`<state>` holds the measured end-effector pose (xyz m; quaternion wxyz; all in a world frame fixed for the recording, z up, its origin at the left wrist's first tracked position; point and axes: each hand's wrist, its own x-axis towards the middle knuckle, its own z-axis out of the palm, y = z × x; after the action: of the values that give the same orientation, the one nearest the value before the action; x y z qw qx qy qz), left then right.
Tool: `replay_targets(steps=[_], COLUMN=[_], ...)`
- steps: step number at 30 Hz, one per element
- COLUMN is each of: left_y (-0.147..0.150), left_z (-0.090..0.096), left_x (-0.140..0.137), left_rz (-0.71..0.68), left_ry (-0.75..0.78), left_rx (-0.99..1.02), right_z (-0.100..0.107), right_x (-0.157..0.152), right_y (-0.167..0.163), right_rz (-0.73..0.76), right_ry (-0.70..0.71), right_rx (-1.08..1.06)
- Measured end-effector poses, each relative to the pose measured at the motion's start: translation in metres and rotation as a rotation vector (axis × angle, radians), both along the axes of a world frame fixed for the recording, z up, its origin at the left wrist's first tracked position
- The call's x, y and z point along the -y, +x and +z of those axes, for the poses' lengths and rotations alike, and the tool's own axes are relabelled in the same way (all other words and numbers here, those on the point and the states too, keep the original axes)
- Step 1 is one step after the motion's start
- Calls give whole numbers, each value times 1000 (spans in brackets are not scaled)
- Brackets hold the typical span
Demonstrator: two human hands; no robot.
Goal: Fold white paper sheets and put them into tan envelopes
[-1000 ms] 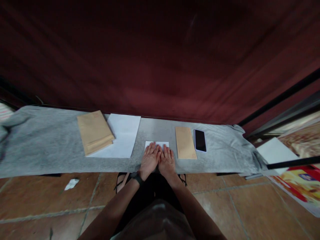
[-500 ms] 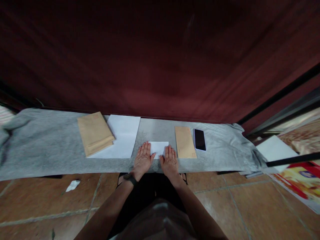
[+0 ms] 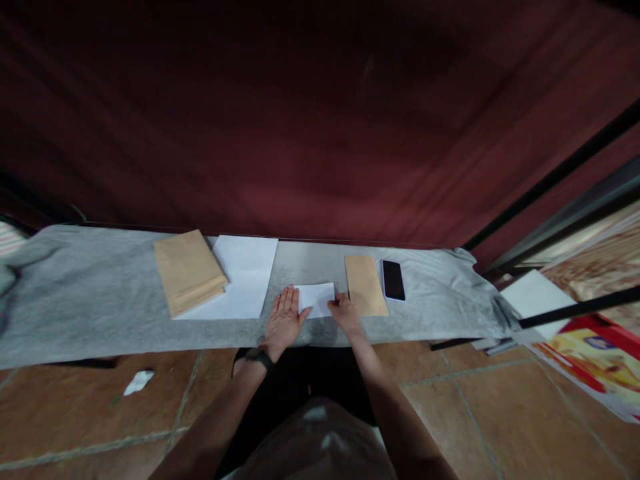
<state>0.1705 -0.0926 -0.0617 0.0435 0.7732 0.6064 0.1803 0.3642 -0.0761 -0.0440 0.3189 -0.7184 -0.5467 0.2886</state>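
A small folded white paper [image 3: 316, 297] lies in front of me on the grey cloth [image 3: 305, 263]. My left hand [image 3: 283, 325] rests flat with fingers out, over the paper's left edge. At the right edge, my right hand [image 3: 344, 312] has its fingers curled, with the thumb and fingertips pinching the paper's side. A brown envelope [image 3: 367, 283] lies just right of that hand. Beyond it is a phone [image 3: 394, 280] with a dark screen.
To the left, a stack of brown envelopes [image 3: 189, 270] overlaps white paper sheets [image 3: 245, 273]. A dark red surface [image 3: 300, 147] rises behind the cloth-covered bench. A black bar [image 3: 580, 308] and a colourful red box [image 3: 600, 357] stand at the right. Crumpled tissue [image 3: 139, 382] lies on the tiled floor.
My right hand has gone from lying flat on the paper to pinching its right edge. The paper now sits slightly tilted. My left hand stays flat. The view has shifted a little.
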Motion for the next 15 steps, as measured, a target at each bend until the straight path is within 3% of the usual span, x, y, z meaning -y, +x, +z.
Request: replay_targets(steps=[5,8,11,15], left_y=[2,11,18,23], left_z=[16,29,46,65], left_x=[12,13,5,-7], left_rz=[-177,-154,-62,138], left_ry=[29,14,-49,-265], left_rx=[58,247,632,1305], right_z=[13,29,43,44], right_x=[3,4,4,9], right_y=[-1,-8,-12,-13], right_rz=[83,128,136,-48], right_ry=[-4,20,67,71], right_rx=[-227,-347,-614,-796])
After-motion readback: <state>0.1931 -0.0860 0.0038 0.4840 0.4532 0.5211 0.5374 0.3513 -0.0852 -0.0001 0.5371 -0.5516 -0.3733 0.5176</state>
